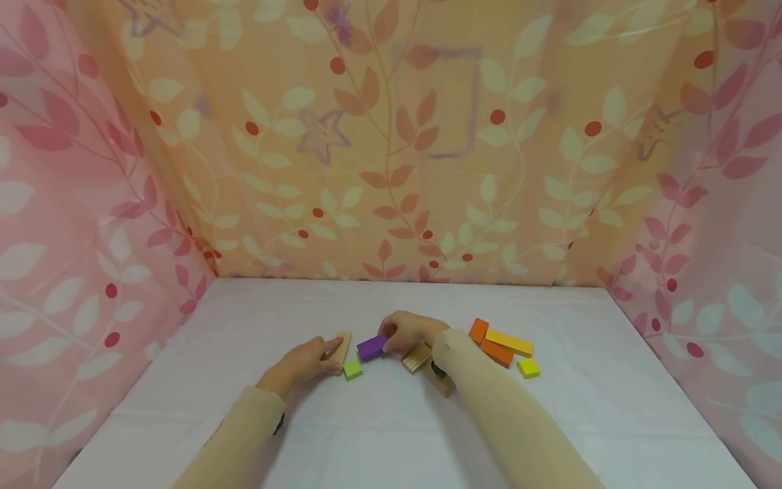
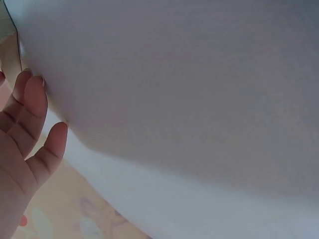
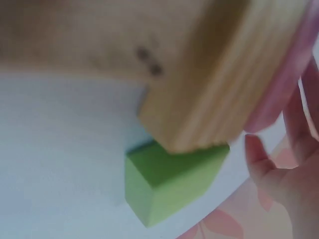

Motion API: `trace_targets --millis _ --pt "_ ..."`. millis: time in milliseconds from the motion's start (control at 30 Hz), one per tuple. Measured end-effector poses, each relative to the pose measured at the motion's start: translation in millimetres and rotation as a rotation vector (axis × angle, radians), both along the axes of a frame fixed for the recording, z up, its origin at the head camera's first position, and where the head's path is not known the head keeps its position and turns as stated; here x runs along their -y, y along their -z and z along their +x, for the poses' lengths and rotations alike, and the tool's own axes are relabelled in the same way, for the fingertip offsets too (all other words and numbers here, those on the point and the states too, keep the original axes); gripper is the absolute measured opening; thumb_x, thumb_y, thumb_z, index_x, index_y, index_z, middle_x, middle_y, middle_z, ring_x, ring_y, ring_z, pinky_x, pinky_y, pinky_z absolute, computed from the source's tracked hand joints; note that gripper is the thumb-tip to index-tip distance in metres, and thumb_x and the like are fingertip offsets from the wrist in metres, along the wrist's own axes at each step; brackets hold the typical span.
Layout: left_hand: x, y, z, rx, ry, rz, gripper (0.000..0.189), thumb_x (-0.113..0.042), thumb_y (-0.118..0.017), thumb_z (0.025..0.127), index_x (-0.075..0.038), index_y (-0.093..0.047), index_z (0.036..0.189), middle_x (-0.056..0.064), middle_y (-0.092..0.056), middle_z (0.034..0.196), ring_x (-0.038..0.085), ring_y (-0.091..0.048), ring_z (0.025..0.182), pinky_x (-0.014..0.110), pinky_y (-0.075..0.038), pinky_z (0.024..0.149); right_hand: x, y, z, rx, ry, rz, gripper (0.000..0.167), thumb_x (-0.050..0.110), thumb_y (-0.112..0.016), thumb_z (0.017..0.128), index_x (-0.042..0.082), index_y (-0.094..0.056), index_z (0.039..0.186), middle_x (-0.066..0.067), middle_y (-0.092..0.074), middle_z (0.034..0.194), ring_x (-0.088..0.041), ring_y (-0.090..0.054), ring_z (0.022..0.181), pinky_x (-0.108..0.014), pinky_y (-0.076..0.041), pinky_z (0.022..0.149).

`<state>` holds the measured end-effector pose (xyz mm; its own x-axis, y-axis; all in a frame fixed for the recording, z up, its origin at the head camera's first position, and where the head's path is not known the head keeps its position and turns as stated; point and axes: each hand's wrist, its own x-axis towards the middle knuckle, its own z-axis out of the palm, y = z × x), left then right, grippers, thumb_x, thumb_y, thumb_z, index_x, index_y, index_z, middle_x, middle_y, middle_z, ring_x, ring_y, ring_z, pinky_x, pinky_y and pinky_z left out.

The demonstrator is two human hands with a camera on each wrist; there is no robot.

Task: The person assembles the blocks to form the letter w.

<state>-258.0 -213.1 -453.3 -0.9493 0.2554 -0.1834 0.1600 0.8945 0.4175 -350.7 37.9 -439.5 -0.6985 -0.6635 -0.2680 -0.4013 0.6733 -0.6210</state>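
Note:
In the head view my left hand [image 1: 302, 363] has its index finger and thumb on a plain wooden block [image 1: 345, 346], which lies at a slant. The left wrist view shows only an edge of that wood [image 2: 10, 52] beyond the curved fingers. A small light green block [image 1: 352, 369] sits beside the thumb. My right hand [image 1: 406, 331] pinches the right end of a purple block [image 1: 369, 348]. Below its palm lies a grooved wooden block [image 1: 417, 358]. In the right wrist view a pink block [image 3: 286, 79] lies against the wood, near the fingers, with a green block [image 3: 174, 179] below.
Another wooden block [image 1: 441, 382] is partly hidden under the right forearm. Right of that arm, a yellow block [image 1: 510, 342] lies across orange blocks [image 1: 497, 353], and a small yellow block [image 1: 528, 368] is in front. Patterned cloth walls [image 1: 391, 204] enclose the white table [image 1: 366, 435].

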Motion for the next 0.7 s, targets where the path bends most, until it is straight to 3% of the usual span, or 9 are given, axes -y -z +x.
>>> trace_targets --millis 100,200,367,533,700 --pt "0.3 -1.1 1.1 0.007 -0.01 -0.008 0.067 -0.041 -0.068 0.088 -0.011 -0.048 0.145 0.005 -0.052 0.094 0.019 -0.05 0.081 0.045 -0.044 0.082 -1 -3.4 -4.7 0.007 0.016 -0.069 0.027 0.006 -0.07 0.087 0.008 -0.067 0.113 -0.002 -0.065 0.101 -0.014 -0.058 0.094 -0.032 -0.046 0.088" --pt "2.0 -1.5 2.4 0.009 -0.015 -0.019 0.068 -0.042 -0.068 0.088 -0.011 -0.048 0.144 0.007 -0.053 0.096 0.02 -0.051 0.082 0.048 -0.045 0.084 1 -6.4 -7.5 0.031 0.037 -0.126 0.033 0.001 -0.06 0.091 0.006 -0.065 0.124 -0.011 -0.065 0.116 -0.02 -0.06 0.105 -0.037 -0.045 0.095" --pt "6.3 0.4 4.5 0.003 -0.04 -0.032 0.07 -0.042 -0.072 0.085 -0.011 -0.05 0.143 0.005 -0.053 0.094 0.019 -0.05 0.081 0.043 -0.045 0.08 8 -4.1 -9.5 0.034 0.031 -0.159 0.041 -0.005 -0.048 0.095 0.006 -0.061 0.132 -0.014 -0.057 0.135 -0.026 -0.05 0.126 -0.041 -0.034 0.107" --pt "9.9 0.0 8.0 0.012 -0.048 0.006 0.075 -0.038 -0.077 0.081 -0.005 -0.048 0.143 0.002 -0.051 0.087 0.017 -0.047 0.077 0.036 -0.041 0.072 14 3.0 -10.6 0.071 0.086 -0.121 0.042 0.0 -0.059 0.093 0.009 -0.06 0.134 -0.021 -0.056 0.131 -0.03 -0.051 0.121 -0.042 -0.038 0.103" --pt "10.9 -3.5 7.6 0.076 -0.063 0.063 0.089 -0.036 -0.079 0.08 -0.003 -0.034 0.15 0.004 -0.055 0.091 0.02 -0.05 0.084 0.041 -0.044 0.082 10 11.3 -14.4 0.068 0.22 -0.038 0.037 0.013 -0.073 0.087 0.015 -0.068 0.123 -0.015 -0.06 0.124 -0.027 -0.057 0.111 -0.042 -0.044 0.095"
